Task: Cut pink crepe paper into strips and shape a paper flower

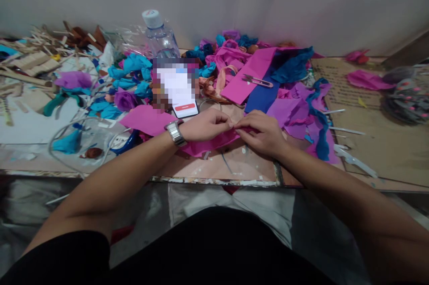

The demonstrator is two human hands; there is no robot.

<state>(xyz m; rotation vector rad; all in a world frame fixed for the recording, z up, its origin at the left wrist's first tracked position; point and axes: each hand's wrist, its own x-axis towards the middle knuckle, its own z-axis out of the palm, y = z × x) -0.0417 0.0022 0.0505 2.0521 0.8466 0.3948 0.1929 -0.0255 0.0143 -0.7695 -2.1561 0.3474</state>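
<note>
My left hand [212,124], with a metal watch [175,133] on its wrist, is closed in a pinch near the table's front edge. Fingertip to fingertip with it, my right hand [259,132] pinches too. Between and below them runs a strip of pink crepe paper [214,143], its upper edge at the fingertips. Fingers partly hide the grip. A phone [186,108] with a lit screen, partly blurred out, lies just beyond my left hand. Thread snips [257,81] rest on pink [248,75] and dark blue paper sheets [263,98] beyond my right hand.
A capped plastic bottle [162,41] stands at the back. Blue and purple crepe paper pieces [134,70] crowd the left, near wooden sticks [33,64] and green-handled pliers [55,102]. Purple crepe paper [298,106] and cardboard [355,137] lie to the right.
</note>
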